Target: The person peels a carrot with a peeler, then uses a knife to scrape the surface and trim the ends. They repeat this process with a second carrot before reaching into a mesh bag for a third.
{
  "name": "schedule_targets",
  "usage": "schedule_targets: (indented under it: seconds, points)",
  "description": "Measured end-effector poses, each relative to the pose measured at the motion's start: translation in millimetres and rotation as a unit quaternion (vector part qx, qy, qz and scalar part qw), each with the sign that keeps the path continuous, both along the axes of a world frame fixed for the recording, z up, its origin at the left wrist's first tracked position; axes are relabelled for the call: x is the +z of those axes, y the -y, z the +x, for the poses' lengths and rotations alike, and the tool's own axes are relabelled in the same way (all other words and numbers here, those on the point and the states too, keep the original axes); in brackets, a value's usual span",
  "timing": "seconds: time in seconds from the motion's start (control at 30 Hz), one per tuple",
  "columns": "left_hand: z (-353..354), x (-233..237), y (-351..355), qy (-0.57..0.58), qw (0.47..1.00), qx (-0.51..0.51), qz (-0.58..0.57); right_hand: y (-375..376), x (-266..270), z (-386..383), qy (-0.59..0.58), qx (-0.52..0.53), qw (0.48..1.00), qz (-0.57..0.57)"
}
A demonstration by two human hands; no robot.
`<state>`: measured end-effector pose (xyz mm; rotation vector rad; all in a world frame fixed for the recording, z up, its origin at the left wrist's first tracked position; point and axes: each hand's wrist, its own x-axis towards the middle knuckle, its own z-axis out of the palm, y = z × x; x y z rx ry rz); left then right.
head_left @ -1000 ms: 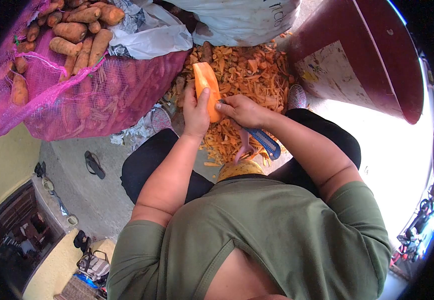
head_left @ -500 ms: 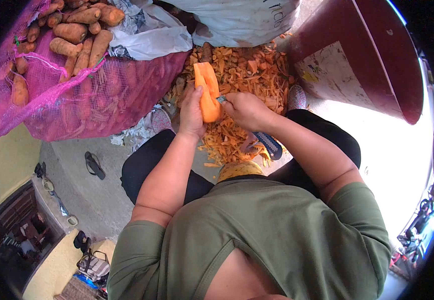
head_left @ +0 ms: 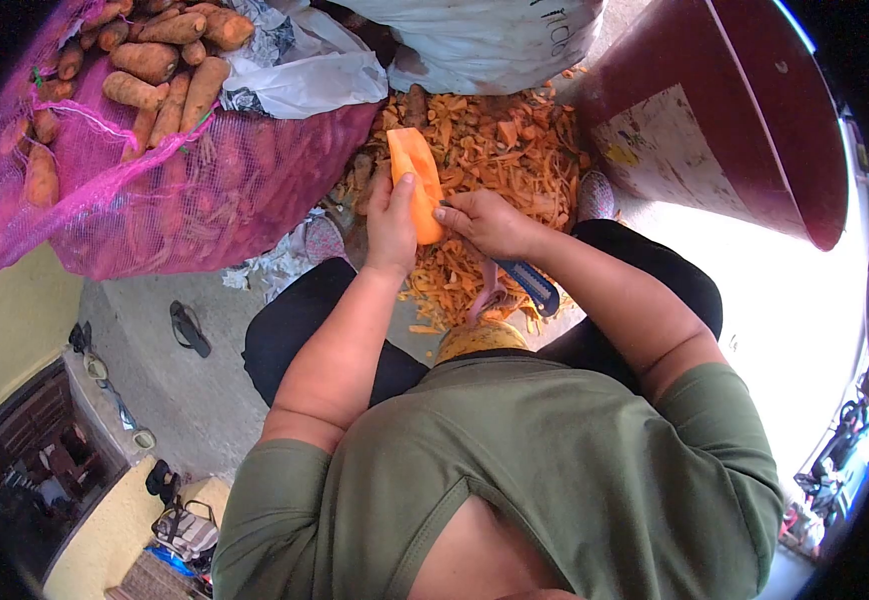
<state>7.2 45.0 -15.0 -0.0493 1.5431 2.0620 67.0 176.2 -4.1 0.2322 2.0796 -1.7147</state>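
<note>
Above the heap of orange peelings (head_left: pixel 545 150), my left hand (head_left: pixel 391 225) is closed around a thick peeled carrot (head_left: pixel 417 175), its thumb lying along the side. The carrot points away from me, tilted slightly left, with smooth flat faces. My right hand (head_left: pixel 490 222) is closed at the carrot's near right side, on a small metal-bladed tool (head_left: pixel 445 205). Most of that tool is hidden by the fingers, so its exact kind does not show.
A pink mesh sack (head_left: pixel 225 190) at left holds several unpeeled carrots (head_left: pixel 145 62). White plastic (head_left: pixel 305 80) and a white sack (head_left: pixel 495 45) stand behind the peelings. A dark red tub (head_left: pixel 745 130) is at right. A blue strap-like item (head_left: pixel 533 285) and a sandal (head_left: pixel 190 330) are on the floor.
The carrot has turned a little in my left hand; the notch-like face seen before now looks flatter. My right hand has shifted slightly, with its thumb extended towards the carrot.
</note>
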Motion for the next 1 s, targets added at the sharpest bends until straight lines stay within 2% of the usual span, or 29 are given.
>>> schedule_targets:
  seconds: [0.13, 0.17, 0.23, 0.3, 0.4, 0.43, 0.53, 0.63, 0.73, 0.77, 0.9, 1.0]
  points:
    - [0.2, -9.3, 4.7, 0.135, 0.991, 0.017, -0.016, 5.7, 5.1, -1.1, -0.049, 0.008, 0.996, 0.074]
    - [-0.4, -11.7, 6.5, 0.168, 0.986, 0.004, 0.012, 6.7, 7.2, -0.8, -0.065, 0.014, 0.994, 0.09]
    - [-1.2, -10.2, 7.2, 0.232, 0.97, -0.024, 0.067, 5.2, 2.8, -0.8, -0.024, -0.024, 0.999, 0.013]
    - [-2.9, -2.7, 5.4, 0.248, 0.965, -0.015, 0.085, -2.4, 6.1, -4.9, 0.028, -0.087, 0.994, -0.059]
    - [-6.0, 5.3, 6.5, 0.256, 0.96, -0.039, 0.105, -21.5, 2.1, -12.4, 0.008, -0.064, 0.996, 0.065]
    - [-7.0, 5.9, 7.5, 0.256, 0.959, -0.053, 0.111, -28.3, 6.5, -12.9, 0.003, -0.005, 0.989, 0.15]
    - [-8.0, 3.6, 9.8, 0.263, 0.954, -0.086, 0.118, -30.8, 11.6, -13.3, -0.025, -0.057, 0.965, 0.256]
    - [-8.0, 2.5, 10.2, 0.263, 0.95, -0.098, 0.139, -46.7, 27.4, -17.3, -0.028, -0.086, 0.968, 0.235]
    - [-5.2, -5.3, 6.0, 0.238, 0.966, -0.012, 0.104, -65.7, 39.0, -17.6, -0.097, -0.113, 0.985, 0.089]
    - [-6.0, -8.1, 7.4, 0.233, 0.967, -0.016, 0.102, -70.2, 46.2, -18.3, -0.105, -0.119, 0.984, 0.083]
    - [-6.0, -16.8, 11.1, 0.228, 0.97, -0.039, 0.072, -66.2, 53.1, -25.3, -0.104, -0.309, 0.945, -0.009]
    - [0.6, -5.2, 2.5, 0.239, 0.97, -0.026, 0.044, -36.6, 26.8, -27.1, -0.182, -0.352, 0.918, 0.024]
